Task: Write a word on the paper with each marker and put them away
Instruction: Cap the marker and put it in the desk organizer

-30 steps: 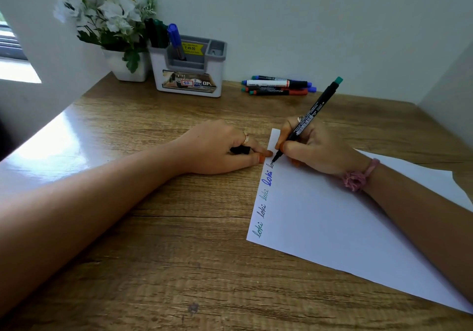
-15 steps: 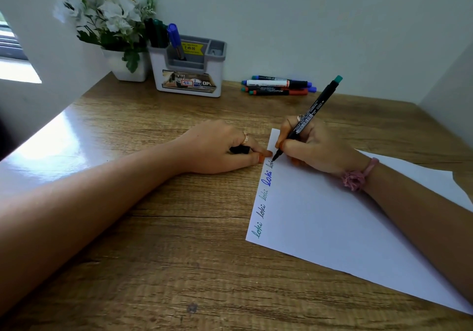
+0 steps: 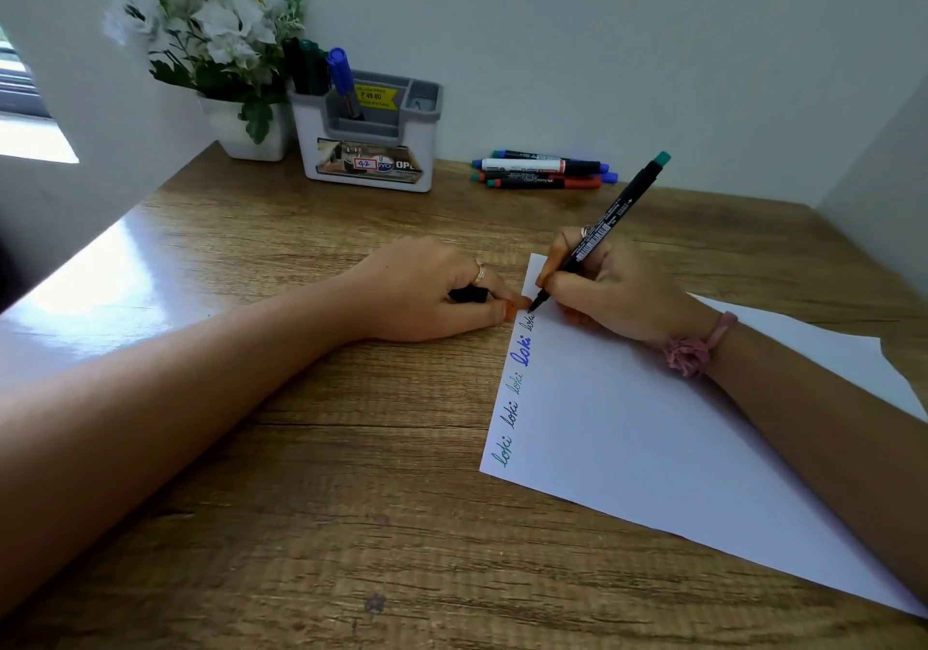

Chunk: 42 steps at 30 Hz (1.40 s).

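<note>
A white sheet of paper (image 3: pixel 653 438) lies on the wooden desk (image 3: pixel 301 499), with the word "loki" written several times along its left edge. My right hand (image 3: pixel 612 293) grips a black marker with a teal end (image 3: pixel 610 225), its tip touching the paper near the top left corner. My left hand (image 3: pixel 427 290) rests at the paper's edge and holds a black cap (image 3: pixel 468 294) in its curled fingers. Several markers (image 3: pixel 542 172) lie in a pile at the back. A grey and white pen holder (image 3: pixel 371 142) holds a blue marker (image 3: pixel 342 79) and dark ones.
A white pot of white flowers (image 3: pixel 221 62) stands left of the pen holder. Walls close the desk at the back, left and right. Bare wood stretches in front and to the left of the paper.
The marker tip has crept slightly up the paper, adding letters to the newest word. My left hand has stayed put.
</note>
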Available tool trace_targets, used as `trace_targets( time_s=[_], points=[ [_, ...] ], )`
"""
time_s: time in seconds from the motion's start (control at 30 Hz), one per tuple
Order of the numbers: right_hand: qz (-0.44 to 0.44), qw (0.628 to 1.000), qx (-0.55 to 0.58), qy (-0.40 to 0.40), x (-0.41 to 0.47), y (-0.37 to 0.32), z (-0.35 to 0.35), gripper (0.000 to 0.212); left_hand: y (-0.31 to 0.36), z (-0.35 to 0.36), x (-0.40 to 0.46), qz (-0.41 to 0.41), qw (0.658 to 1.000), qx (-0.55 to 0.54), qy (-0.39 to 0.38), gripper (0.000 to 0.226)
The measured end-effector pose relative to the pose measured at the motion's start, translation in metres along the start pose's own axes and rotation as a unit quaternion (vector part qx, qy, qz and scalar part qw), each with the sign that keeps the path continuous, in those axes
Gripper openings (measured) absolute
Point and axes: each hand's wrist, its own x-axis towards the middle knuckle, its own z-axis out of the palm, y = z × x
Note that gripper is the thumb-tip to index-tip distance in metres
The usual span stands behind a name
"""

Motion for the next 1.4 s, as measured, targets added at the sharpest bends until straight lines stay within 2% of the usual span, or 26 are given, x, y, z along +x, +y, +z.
trace_targets(
  time_s=[0.27,0.43,0.5,0.57,0.7,0.77,0.83,1.13,1.2,1.27,1.33,1.4],
  points=[
    [-0.006,1.0,-0.008,-0.003,0.001,0.003,-0.001,0.027,0.0,0.001,0.0,-0.001,1.0,-0.002,-0.003,0.034],
    [-0.033,0.995,0.093,0.033,0.006,-0.002,-0.008,0.012,0.0,0.002,-0.002,-0.021,0.999,-0.043,0.014,0.041],
    [-0.067,0.989,0.13,0.012,0.007,-0.007,-0.012,0.004,-0.001,0.002,-0.004,-0.035,0.995,-0.089,0.027,0.038],
    [-0.078,0.986,0.147,-0.024,0.007,-0.014,-0.014,0.012,-0.002,0.003,-0.005,-0.038,0.991,-0.119,0.039,0.029],
    [-0.041,0.988,0.139,-0.049,0.006,-0.022,-0.013,0.021,-0.003,0.004,-0.008,-0.033,0.976,-0.204,0.068,0.019],
    [-0.058,0.988,0.135,-0.037,0.004,-0.021,-0.011,0.016,-0.002,0.003,-0.009,-0.028,0.971,-0.226,0.071,0.017],
    [-0.054,0.988,0.141,-0.02,0.002,-0.018,-0.01,0.009,-0.001,0.001,-0.01,-0.03,0.969,-0.234,0.07,0.014],
    [-0.052,0.989,0.137,-0.012,0.001,-0.015,-0.006,0.008,0.002,0.0,-0.013,-0.03,0.971,-0.23,0.05,0.008],
    [-0.063,0.992,0.107,-0.009,0.001,-0.015,-0.007,0.012,0.001,0.0,-0.013,-0.028,0.97,-0.237,0.054,0.002],
    [-0.085,0.994,0.065,0.004,0.001,-0.015,-0.009,0.006,0.001,0.0,-0.013,-0.023,0.964,-0.256,0.067,0.004],
    [-0.092,0.994,0.061,0.015,0.001,-0.013,-0.011,0.014,0.0,0.0,-0.012,-0.021,0.962,-0.261,0.08,0.006],
    [-0.09,0.994,0.064,-0.006,0.001,-0.008,-0.012,0.02,-0.001,-0.001,-0.01,-0.025,0.958,-0.269,0.096,0.003]
  ],
)
